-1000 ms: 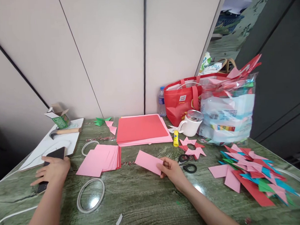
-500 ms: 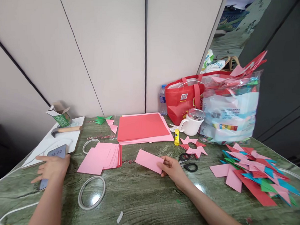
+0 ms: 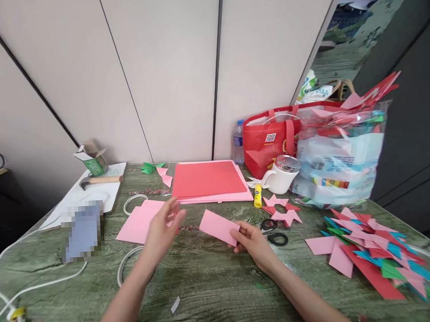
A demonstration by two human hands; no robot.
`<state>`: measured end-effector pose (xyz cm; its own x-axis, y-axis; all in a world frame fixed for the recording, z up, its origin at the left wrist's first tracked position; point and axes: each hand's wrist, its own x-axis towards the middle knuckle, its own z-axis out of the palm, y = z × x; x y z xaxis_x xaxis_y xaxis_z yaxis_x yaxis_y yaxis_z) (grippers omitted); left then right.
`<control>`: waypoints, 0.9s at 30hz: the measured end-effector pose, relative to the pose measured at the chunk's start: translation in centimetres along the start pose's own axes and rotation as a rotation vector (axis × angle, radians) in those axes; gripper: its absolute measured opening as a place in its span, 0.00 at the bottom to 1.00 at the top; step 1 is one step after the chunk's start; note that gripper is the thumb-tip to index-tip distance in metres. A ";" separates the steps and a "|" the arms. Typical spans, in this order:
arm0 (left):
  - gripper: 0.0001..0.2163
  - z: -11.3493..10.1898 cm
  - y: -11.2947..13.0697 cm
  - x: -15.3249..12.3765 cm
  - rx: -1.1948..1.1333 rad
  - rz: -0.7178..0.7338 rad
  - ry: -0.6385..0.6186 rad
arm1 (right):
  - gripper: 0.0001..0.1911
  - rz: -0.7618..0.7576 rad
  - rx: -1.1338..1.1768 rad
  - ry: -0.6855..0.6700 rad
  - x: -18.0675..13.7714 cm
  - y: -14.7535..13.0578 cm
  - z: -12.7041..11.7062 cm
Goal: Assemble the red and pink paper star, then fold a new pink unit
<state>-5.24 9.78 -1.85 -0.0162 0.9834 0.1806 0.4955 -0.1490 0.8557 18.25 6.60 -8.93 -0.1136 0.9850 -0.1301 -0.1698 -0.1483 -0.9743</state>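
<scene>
My right hand [image 3: 252, 245] pinches a pink paper rectangle [image 3: 218, 226] by its right end, holding it over the table. My left hand [image 3: 164, 225] is in the air left of that paper, fingers apart and holding nothing. Behind it, partly hidden, lies a stack of pink paper squares [image 3: 135, 225]. Black-handled scissors [image 3: 277, 238] rest just beyond my right hand, near a ring of folded pink and red paper [image 3: 281, 209]. A pile of red and pink sheets [image 3: 208, 180] lies farther back.
At right is a heap of folded coloured paper [image 3: 375, 249]. A yellow glue stick [image 3: 258, 196], a white mug [image 3: 281, 177], a red bag [image 3: 267, 144] and a filled plastic bag [image 3: 339, 160] stand behind. A hammer [image 3: 105, 179] and a blurred phone [image 3: 83, 231] are at left.
My left hand has left the phone and moved right, in front of the pink squares. The right hand still holds the pink paper. The view has shifted slightly.
</scene>
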 end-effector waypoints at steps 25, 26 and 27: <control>0.19 6.7 -1.9 -4.1 -0.743 -0.425 -0.342 | 0.21 -0.069 -0.009 0.094 -0.2 0.1 -0.1; 0.18 6.9 -2.0 -4.1 -0.739 -0.423 -0.340 | 0.21 -0.059 -0.009 0.077 -0.3 0.1 0.0; 0.18 6.9 -2.2 -4.1 -0.733 -0.419 -0.343 | 0.21 -0.050 -0.007 0.067 -0.3 0.2 0.1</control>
<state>-0.25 6.83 -7.81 0.2468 0.9311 -0.2687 -0.1713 0.3148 0.9336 18.19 6.23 -9.05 -0.0396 0.9949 -0.0931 -0.1669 -0.0985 -0.9810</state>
